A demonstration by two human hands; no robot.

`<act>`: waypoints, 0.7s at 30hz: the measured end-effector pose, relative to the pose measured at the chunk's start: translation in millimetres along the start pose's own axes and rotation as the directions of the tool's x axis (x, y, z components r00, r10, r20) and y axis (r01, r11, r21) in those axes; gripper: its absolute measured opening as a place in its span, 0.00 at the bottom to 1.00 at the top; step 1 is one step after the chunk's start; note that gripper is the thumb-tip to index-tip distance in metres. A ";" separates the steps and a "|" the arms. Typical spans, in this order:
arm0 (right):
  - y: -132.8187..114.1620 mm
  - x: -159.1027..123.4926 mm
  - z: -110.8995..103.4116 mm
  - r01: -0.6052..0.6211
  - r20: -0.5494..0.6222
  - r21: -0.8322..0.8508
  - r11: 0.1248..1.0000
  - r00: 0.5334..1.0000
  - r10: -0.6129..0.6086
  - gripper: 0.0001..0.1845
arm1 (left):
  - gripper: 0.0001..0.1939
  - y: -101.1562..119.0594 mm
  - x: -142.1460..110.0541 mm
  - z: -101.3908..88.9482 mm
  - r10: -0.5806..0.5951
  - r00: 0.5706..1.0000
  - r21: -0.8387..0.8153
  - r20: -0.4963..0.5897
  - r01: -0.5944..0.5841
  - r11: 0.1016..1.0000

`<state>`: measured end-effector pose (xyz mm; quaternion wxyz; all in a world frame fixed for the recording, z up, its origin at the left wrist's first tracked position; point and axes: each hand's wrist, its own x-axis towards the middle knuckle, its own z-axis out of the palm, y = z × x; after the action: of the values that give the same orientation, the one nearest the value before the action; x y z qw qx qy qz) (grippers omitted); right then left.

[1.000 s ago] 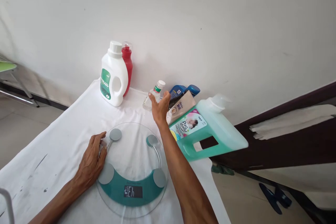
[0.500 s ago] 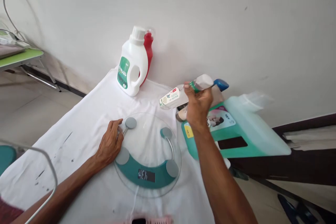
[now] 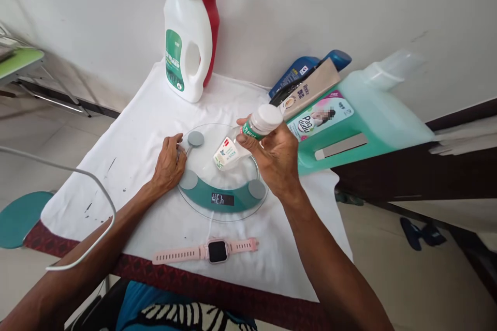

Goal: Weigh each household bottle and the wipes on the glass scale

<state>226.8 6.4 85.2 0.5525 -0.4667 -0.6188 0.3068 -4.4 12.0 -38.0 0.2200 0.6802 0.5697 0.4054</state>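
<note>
A clear bottle with a white cap and printed label (image 3: 227, 153) is in the grip of my right hand (image 3: 277, 158), tilted with its base down to the left. It is over the round glass bathroom scale (image 3: 223, 197); whether its base touches the glass I cannot tell. Lit digits show on the scale's dark display. My left hand (image 3: 169, 165) lies against the scale's left edge, fingers stretched out on the white cloth (image 3: 135, 150). To the right leans a large green liquid jug (image 3: 334, 155), partly behind my right hand.
A white detergent bottle (image 3: 188, 36) and a red bottle (image 3: 210, 20) stand by the wall. A beige box (image 3: 310, 88) and a blue bottle (image 3: 295, 73) are beside the jug. Near the front lies a pink-strapped smartwatch (image 3: 217, 251). A white cable (image 3: 97, 186) crosses the left side.
My right hand has carried the clear bottle from beside the jug leftward and nearer, over the scale. The view has tipped down, bringing the whole watch into sight. My left hand stays at the scale's edge.
</note>
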 end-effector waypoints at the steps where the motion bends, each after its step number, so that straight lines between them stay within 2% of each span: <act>1: 3.7 -0.7 1.5 0.007 -0.013 -0.001 1.000 1.000 -0.007 0.24 | 0.20 0.1 0.3 -0.6 0.005 1.000 0.001 0.005 -0.005 1.000; 5: 10.9 0.2 3.1 0.017 -0.024 -0.025 1.000 1.000 -0.017 0.26 | 0.20 1.0 1.1 -2.5 0.014 1.000 0.015 0.019 -0.014 1.000; 8: 9.3 -6.1 -2.4 0.002 -0.014 -0.049 0.999 1.000 -0.003 0.34 | 0.20 1.2 1.3 -2.5 0.012 1.000 0.017 0.012 -0.012 1.000; 10: 9.6 -18.8 -9.7 -0.010 -0.076 -0.060 0.998 0.997 0.006 0.37 | 0.20 1.0 1.1 -2.1 0.015 1.000 0.015 0.012 -0.015 1.000; 11: 11.4 -27.7 -14.0 -0.020 -0.141 -0.061 0.998 0.990 0.012 0.35 | 0.20 0.9 1.0 -1.9 0.015 1.000 0.017 0.014 -0.015 1.000; 14: 24.2 -59.7 -26.4 -0.109 -0.356 -0.020 0.994 0.930 0.095 0.21 | 0.20 1.0 0.6 -1.5 0.009 1.000 0.028 0.024 -0.010 1.000; 15: 30.2 -70.1 -29.4 -0.153 -0.398 0.013 0.988 0.906 0.146 0.20 | 0.20 1.1 0.5 -1.5 0.008 1.000 0.031 0.025 -0.008 0.999; 18: 46.7 -93.6 -34.0 -0.265 -0.438 0.118 0.957 0.851 0.289 0.20 | 0.20 1.3 0.6 -1.5 0.006 1.000 0.038 0.023 -0.007 0.999; 21: 53.4 -102.0 -34.1 -0.288 -0.469 0.155 0.945 0.821 0.326 0.21 | 0.20 1.0 1.0 -1.3 0.007 1.000 0.038 0.020 -0.008 0.999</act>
<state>267.9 -71.6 3.7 0.6515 -0.6007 -0.3636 0.2874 -4.9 12.5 -36.1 0.2111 0.6905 0.5725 0.3885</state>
